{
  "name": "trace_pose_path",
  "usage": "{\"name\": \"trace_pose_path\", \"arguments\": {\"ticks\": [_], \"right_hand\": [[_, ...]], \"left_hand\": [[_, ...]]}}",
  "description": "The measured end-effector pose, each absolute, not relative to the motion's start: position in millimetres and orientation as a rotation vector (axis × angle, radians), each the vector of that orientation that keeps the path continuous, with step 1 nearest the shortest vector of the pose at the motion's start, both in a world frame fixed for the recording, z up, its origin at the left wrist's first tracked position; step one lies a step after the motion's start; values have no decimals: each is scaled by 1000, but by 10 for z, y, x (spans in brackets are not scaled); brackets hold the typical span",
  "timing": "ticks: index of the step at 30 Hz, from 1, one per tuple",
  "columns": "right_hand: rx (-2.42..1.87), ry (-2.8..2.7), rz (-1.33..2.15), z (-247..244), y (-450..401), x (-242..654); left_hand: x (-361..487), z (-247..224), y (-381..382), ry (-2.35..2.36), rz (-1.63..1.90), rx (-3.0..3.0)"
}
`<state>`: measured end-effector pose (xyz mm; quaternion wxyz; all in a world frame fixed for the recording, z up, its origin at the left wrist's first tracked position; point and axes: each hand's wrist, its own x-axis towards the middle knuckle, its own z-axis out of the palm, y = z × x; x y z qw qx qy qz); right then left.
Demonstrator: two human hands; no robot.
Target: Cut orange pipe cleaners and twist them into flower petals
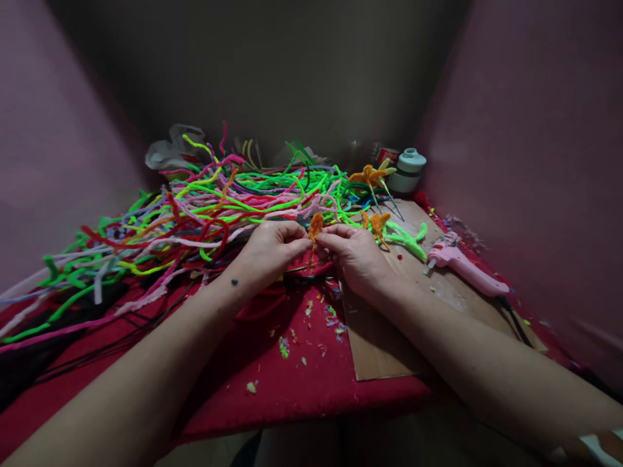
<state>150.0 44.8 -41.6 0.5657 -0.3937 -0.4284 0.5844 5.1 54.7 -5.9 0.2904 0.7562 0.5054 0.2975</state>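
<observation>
left hand [273, 250] and right hand [359, 263] pinch an orange piece [316, 226] between them, left of the glue gun [468, 268].

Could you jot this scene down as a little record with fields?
left hand: fingers pinching an orange fuzzy piece
right hand: fingers pinching the same piece
beyond hands: tangled pile of colourful fuzzy stems
right side: brown board, pink glue gun along its edge
surface: red cloth, scattered scraps

A dark mark [234, 282], seemingly heart-shaped, on left wrist [247, 275]; patterned right sleeve [596, 449].
</observation>
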Motion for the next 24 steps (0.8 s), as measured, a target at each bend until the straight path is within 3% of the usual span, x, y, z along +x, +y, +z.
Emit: {"name": "trace_pose_path", "arguments": {"ticks": [11,24], "right_hand": [[-889,-956,1529,-457,448,1502],[-875,-955,1411,-444,429,1461]], "left_hand": [[92,-247,460,1380,953,2659],[181,-344,378,1485,885,2991]]}}
